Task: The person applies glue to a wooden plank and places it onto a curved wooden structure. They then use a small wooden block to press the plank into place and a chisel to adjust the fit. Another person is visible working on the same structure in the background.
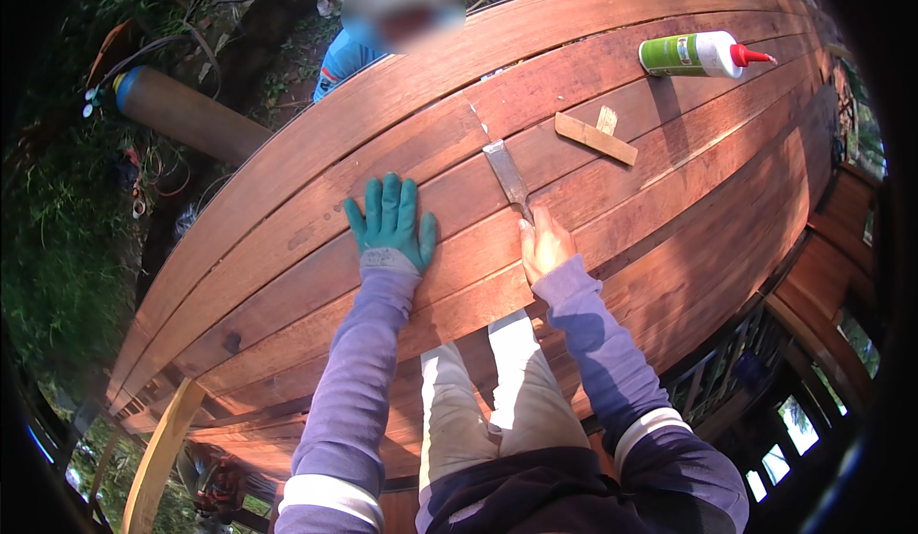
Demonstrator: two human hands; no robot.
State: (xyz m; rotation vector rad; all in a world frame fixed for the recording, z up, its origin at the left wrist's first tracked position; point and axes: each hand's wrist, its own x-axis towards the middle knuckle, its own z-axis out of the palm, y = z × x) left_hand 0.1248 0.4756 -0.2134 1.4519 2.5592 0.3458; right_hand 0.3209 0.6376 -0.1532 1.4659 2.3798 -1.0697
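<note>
My left hand (390,217), in a green-palmed work glove with a grey cuff, rests on the reddish-brown wooden planks (316,185) with its fingers spread. To its right, my bare right hand (546,241) is closed around a chisel (506,173), and its handle is mostly hidden by the fingers. The flat metal blade points away from me, its tip near a narrow seam between planks. White smears of a paste-like material lie on the wood just beyond the tip.
A white bottle (709,54) with a green label and red nozzle lies to the right. Two small wood pieces (595,138) sit nearer. Beyond the far edge is a person in blue (346,56). A gas cylinder (186,113) leans at the left, and a wooden post (161,457) stands lower left.
</note>
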